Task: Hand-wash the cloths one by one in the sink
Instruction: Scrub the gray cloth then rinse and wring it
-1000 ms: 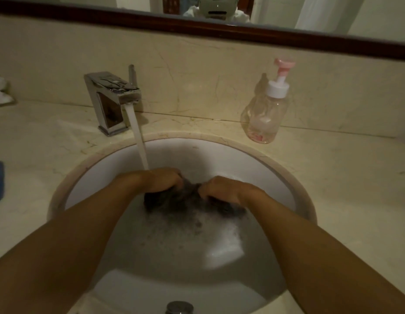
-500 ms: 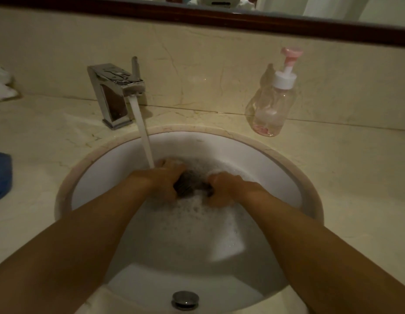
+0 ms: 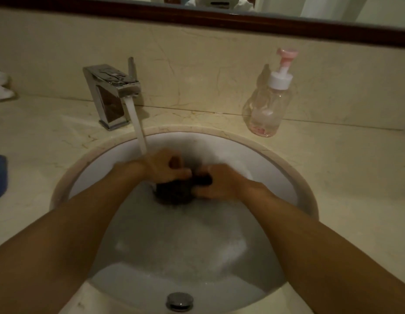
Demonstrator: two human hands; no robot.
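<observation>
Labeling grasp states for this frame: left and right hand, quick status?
Left hand: fingers curled round the dark cloth, gripping it.
Right hand: gripping the same dark cloth.

faucet (image 3: 110, 96) behind sink (image 3: 219, 143), left | bottle (image 3: 268, 103) behind, right | cloth (image 3: 174, 191) in sink

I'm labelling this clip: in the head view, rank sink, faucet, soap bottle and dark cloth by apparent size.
1. sink
2. faucet and soap bottle, which look alike
3. dark cloth, partly covered, so only its visible part counts
</observation>
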